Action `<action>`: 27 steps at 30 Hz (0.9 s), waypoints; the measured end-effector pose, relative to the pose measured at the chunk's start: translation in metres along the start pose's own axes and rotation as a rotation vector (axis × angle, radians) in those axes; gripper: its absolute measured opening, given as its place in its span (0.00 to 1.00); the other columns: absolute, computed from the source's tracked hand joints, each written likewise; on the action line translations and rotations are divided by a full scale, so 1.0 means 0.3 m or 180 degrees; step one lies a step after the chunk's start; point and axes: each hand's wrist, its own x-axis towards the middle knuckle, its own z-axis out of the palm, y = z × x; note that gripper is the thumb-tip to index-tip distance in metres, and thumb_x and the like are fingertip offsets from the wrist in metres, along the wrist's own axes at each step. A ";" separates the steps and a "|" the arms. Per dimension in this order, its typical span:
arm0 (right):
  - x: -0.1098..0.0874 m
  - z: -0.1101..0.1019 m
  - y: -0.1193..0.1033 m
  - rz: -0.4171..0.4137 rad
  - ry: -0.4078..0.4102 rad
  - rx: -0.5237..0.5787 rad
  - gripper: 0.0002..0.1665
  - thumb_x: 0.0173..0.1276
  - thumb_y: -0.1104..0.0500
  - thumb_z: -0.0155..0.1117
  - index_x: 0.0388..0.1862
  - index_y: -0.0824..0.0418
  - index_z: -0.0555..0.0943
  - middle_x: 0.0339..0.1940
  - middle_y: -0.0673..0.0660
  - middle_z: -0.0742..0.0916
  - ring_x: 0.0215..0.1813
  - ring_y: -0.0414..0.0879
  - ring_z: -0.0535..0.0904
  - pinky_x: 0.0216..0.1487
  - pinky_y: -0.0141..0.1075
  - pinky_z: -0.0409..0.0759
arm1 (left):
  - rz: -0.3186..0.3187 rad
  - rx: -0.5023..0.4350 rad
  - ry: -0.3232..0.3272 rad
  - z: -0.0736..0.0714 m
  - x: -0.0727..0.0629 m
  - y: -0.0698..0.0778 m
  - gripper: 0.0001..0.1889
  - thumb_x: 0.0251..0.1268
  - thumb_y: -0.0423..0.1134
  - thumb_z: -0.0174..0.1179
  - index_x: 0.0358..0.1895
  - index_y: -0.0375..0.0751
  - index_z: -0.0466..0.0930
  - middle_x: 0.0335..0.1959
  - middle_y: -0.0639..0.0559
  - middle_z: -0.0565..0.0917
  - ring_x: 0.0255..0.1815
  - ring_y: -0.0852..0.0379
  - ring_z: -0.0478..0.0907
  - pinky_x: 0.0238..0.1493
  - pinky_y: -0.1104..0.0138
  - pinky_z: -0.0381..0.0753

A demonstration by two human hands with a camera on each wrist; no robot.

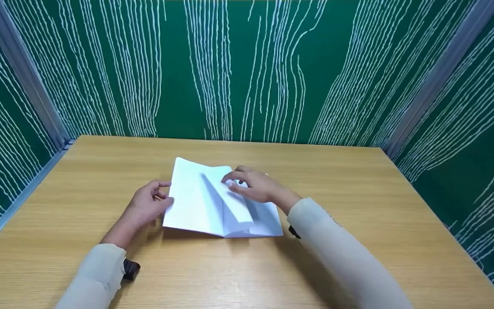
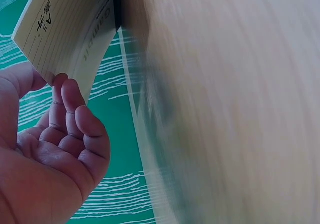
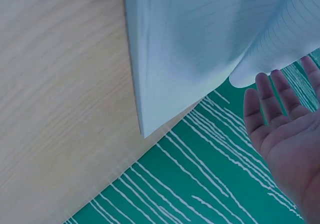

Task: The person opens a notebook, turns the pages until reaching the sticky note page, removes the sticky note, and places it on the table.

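A notebook (image 1: 193, 197) with white lined pages lies open, its left side raised off the table. My left hand (image 1: 147, 204) pinches the left side's outer edge between thumb and fingers. In the left wrist view, that side's underside (image 2: 65, 39) shows printed lines, faint lettering and "A5" with other dark marks. Over the notebook's right half, my right hand (image 1: 253, 184) holds a lifted, curling batch of pages (image 1: 236, 208) near its upper edge. The right wrist view shows the right-hand fingers (image 3: 267, 101) against the curled pages, with the thumb hidden there.
The notebook is on a wooden table (image 1: 247, 270). Green panels (image 1: 324, 51) with wavy white lines stand behind the table and at both sides, joined by grey metal posts (image 1: 427, 81). Each wrist wears a dark device (image 1: 131, 269) below a pale sleeve (image 1: 97, 274).
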 end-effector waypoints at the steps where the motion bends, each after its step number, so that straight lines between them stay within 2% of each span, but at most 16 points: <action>1: 0.002 0.003 -0.003 -0.0038 0.0003 0.0026 0.20 0.73 0.40 0.48 0.60 0.38 0.76 0.60 0.52 0.76 0.60 0.51 0.73 0.64 0.52 0.70 | -0.0028 -0.0010 -0.0008 0.000 0.000 0.001 0.25 0.65 0.40 0.59 0.65 0.43 0.69 0.42 0.47 0.77 0.40 0.52 0.73 0.36 0.68 0.75; 8: 0.013 0.025 -0.022 -0.0315 -0.0040 -0.0002 0.21 0.72 0.42 0.50 0.61 0.41 0.76 0.63 0.52 0.75 0.63 0.49 0.72 0.67 0.48 0.68 | -0.0258 -0.0036 -0.0049 0.003 -0.001 0.005 0.27 0.67 0.50 0.59 0.67 0.49 0.67 0.45 0.47 0.76 0.43 0.51 0.72 0.36 0.68 0.75; 12: 0.019 0.037 -0.026 -0.0353 -0.0198 -0.0084 0.22 0.71 0.43 0.51 0.62 0.42 0.76 0.67 0.52 0.73 0.68 0.50 0.69 0.69 0.50 0.66 | -0.0168 -0.0011 0.0021 0.007 0.005 0.006 0.25 0.68 0.48 0.58 0.65 0.47 0.69 0.41 0.47 0.76 0.39 0.53 0.72 0.32 0.69 0.74; 15: 0.018 0.040 -0.020 -0.0287 -0.0295 -0.0178 0.22 0.69 0.43 0.55 0.61 0.42 0.77 0.68 0.52 0.73 0.69 0.51 0.67 0.70 0.52 0.65 | -0.0098 -0.0058 0.0053 0.011 0.010 0.006 0.23 0.69 0.46 0.56 0.64 0.45 0.70 0.38 0.48 0.75 0.36 0.53 0.72 0.28 0.69 0.73; 18: 0.017 0.037 -0.002 -0.0177 -0.0280 -0.0276 0.23 0.66 0.45 0.59 0.60 0.42 0.78 0.66 0.52 0.75 0.67 0.50 0.68 0.69 0.51 0.66 | -0.0080 -0.0157 0.0034 0.015 0.013 0.003 0.22 0.72 0.47 0.53 0.64 0.44 0.71 0.38 0.47 0.75 0.37 0.51 0.74 0.31 0.67 0.75; 21: 0.015 0.031 0.028 -0.0033 -0.0129 -0.0331 0.22 0.64 0.47 0.62 0.58 0.44 0.79 0.62 0.53 0.77 0.63 0.49 0.70 0.67 0.49 0.68 | -0.0088 -0.0113 0.0032 0.014 0.013 0.000 0.23 0.71 0.47 0.54 0.65 0.44 0.70 0.39 0.47 0.76 0.39 0.50 0.74 0.36 0.66 0.75; 24: 0.012 0.024 0.070 0.0255 0.0090 -0.0386 0.21 0.65 0.48 0.63 0.56 0.47 0.80 0.60 0.53 0.78 0.61 0.50 0.71 0.66 0.48 0.69 | -0.0109 0.0024 0.0011 0.009 0.009 -0.001 0.25 0.68 0.45 0.58 0.66 0.45 0.68 0.41 0.48 0.77 0.41 0.51 0.72 0.38 0.67 0.74; 27: 0.007 0.022 0.121 0.0692 0.0266 -0.0455 0.22 0.64 0.47 0.62 0.57 0.48 0.80 0.61 0.54 0.77 0.63 0.53 0.70 0.67 0.50 0.67 | -0.0113 0.0061 -0.0009 0.006 0.005 -0.003 0.26 0.66 0.44 0.60 0.66 0.45 0.68 0.42 0.48 0.76 0.41 0.52 0.72 0.37 0.67 0.73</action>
